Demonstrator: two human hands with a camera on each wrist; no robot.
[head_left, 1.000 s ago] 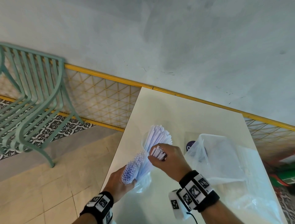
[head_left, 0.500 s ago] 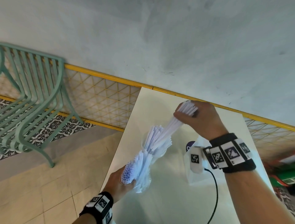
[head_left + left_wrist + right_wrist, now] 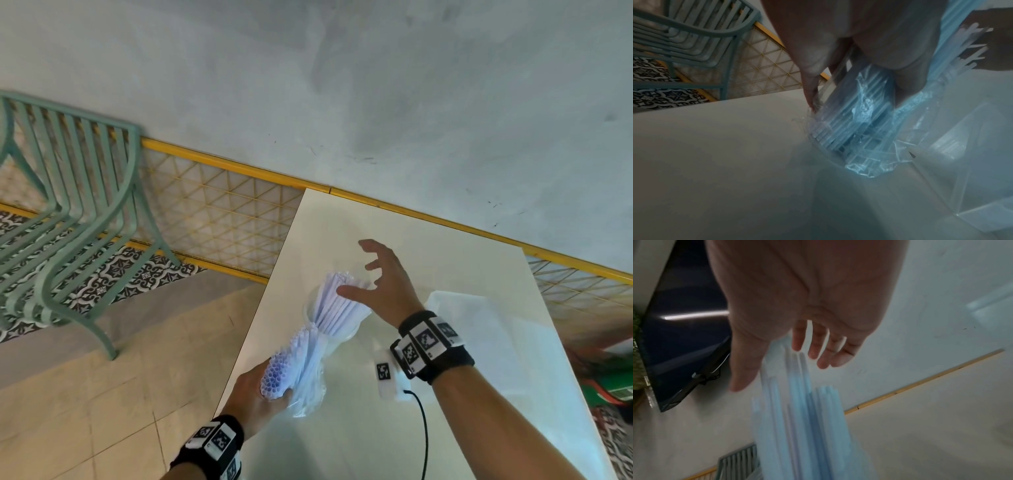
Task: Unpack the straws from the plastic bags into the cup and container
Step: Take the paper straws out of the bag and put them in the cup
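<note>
My left hand point(image 3: 255, 394) grips a clear plastic bag point(image 3: 308, 394) of pale blue straws point(image 3: 277, 373) near the white table's point(image 3: 342, 438) left edge; the straws' open ends face me. The left wrist view shows my fingers point(image 3: 910, 56) curled round the crinkled bag point(image 3: 859, 126). Beyond it, loose straws point(image 3: 337, 301) stand fanned in a clear cup point(image 3: 344, 334). My right hand point(image 3: 363, 270) hovers over their tips with fingers spread and holds nothing. From the right wrist, the straws point(image 3: 803, 418) lie just under the open fingers point(image 3: 813, 345).
A crumpled clear bag point(image 3: 459, 308) lies right of the cup, and a clear container point(image 3: 972, 178) stands close by. A green metal chair point(image 3: 68, 222) stands on the floor at left. A grey wall runs behind the table. A black cable point(image 3: 424, 438) hangs from my right wrist.
My right hand pulled a pinch of straws up out of the bag, brought them down over the cup and let go; it is now open. The left hand kept its grip on the bag.
</note>
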